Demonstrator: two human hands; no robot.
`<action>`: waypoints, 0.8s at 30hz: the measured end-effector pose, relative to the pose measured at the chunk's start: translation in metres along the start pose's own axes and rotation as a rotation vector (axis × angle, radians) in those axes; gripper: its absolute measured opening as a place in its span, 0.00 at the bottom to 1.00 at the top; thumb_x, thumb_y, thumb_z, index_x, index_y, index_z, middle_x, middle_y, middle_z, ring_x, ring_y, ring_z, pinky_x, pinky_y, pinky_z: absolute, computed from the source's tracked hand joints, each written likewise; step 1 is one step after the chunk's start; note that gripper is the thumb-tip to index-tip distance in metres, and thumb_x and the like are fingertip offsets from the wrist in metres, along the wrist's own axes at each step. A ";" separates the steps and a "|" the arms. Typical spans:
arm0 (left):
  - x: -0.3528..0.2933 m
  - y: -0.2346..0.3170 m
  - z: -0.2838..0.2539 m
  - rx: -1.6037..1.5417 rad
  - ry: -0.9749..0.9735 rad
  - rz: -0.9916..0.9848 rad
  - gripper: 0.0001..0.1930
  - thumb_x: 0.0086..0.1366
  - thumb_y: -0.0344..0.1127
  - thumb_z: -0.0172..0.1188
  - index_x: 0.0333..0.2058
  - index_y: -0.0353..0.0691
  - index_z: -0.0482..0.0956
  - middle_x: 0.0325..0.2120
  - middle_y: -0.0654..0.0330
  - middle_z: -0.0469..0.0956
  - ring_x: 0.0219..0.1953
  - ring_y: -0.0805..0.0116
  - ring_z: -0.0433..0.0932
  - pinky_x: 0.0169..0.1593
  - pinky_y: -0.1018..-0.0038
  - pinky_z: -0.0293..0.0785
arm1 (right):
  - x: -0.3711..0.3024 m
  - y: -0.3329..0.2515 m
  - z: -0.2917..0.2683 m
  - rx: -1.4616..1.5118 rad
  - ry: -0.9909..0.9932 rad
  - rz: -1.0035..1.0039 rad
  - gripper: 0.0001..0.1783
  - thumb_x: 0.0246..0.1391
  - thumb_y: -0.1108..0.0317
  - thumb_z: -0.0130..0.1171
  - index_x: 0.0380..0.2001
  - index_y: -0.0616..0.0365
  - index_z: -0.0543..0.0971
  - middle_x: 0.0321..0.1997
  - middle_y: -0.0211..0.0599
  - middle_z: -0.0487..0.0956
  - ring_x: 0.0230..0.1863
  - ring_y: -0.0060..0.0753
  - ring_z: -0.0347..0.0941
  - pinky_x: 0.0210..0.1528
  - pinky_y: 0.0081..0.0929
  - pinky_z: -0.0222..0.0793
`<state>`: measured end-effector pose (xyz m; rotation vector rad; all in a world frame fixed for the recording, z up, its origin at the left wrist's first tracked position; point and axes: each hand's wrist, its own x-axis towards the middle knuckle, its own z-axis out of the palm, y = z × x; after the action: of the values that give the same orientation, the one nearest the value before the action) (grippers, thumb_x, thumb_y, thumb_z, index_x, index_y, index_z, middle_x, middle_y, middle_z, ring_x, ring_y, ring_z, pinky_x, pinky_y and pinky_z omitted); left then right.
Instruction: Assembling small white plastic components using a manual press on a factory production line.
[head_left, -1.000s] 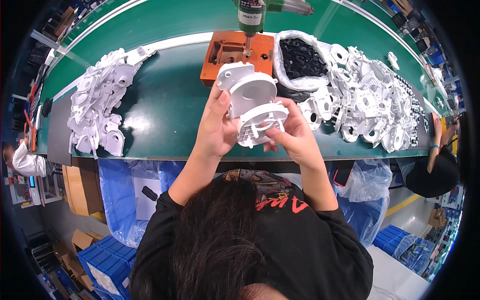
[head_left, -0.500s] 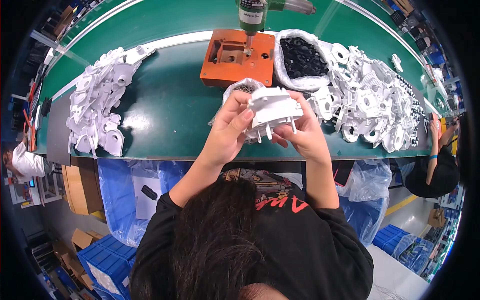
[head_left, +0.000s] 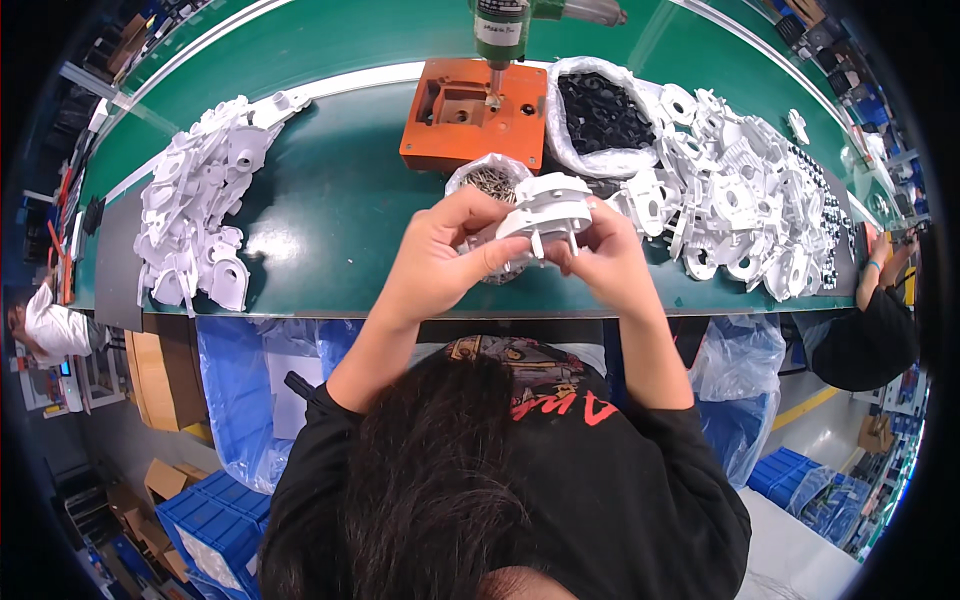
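Between my two hands I hold a white plastic housing part (head_left: pixel 552 205), tilted, with thin pegs pointing down. My left hand (head_left: pixel 452 255) pinches its left side with thumb and fingers. My right hand (head_left: pixel 608 258) grips the right side, the thumb near the pegs. Just behind the part stands a clear bag of small metal screws (head_left: pixel 490 180), partly hidden by the part and my left hand. Beyond it sits an orange fixture block (head_left: pixel 470 150) with a recess in its top. A green power driver (head_left: pixel 500 35) hangs with its bit down at the block.
White plastic parts (head_left: pixel 195 210) lie heaped at the left of the green table (head_left: pixel 330 210). Another heap of white parts (head_left: pixel 735 200) covers the right, with small black pieces along its edge. A bag of black parts (head_left: pixel 605 115) stands beside the block. A co-worker (head_left: pixel 865 335) sits at far right.
The white housing part has turned in my hands and moved slightly right, showing its edge more. My left hand has shifted, and more of the screw bag shows.
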<state>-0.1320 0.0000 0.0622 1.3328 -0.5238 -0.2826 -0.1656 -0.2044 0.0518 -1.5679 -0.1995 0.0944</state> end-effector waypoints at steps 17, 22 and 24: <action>0.103 -0.042 -0.068 1.385 0.047 0.554 0.07 0.56 0.37 0.59 0.31 0.44 0.71 0.29 0.61 0.77 0.29 0.59 0.77 0.31 0.65 0.73 | 0.135 0.040 -0.100 -1.423 -0.006 0.106 0.09 0.42 0.69 0.55 0.30 0.56 0.76 0.34 0.42 0.77 0.42 0.46 0.73 0.42 0.40 0.69; 0.112 -0.049 -0.078 1.380 0.064 0.565 0.07 0.56 0.37 0.59 0.31 0.44 0.71 0.27 0.60 0.77 0.28 0.58 0.77 0.29 0.64 0.73 | 0.132 0.030 -0.105 -1.388 -0.045 0.058 0.07 0.44 0.68 0.56 0.29 0.56 0.76 0.33 0.42 0.77 0.40 0.46 0.73 0.41 0.40 0.69; 0.115 -0.048 -0.082 1.404 0.053 0.602 0.07 0.55 0.37 0.59 0.31 0.45 0.71 0.28 0.62 0.77 0.29 0.60 0.78 0.28 0.66 0.74 | 0.131 0.028 -0.112 -1.316 -0.078 -0.005 0.09 0.43 0.65 0.57 0.31 0.53 0.78 0.33 0.42 0.79 0.38 0.45 0.75 0.40 0.40 0.71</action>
<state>0.0132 0.0025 0.0264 2.3888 -1.1307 0.7770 -0.0144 -0.2897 0.0333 -2.8749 -0.3616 0.0073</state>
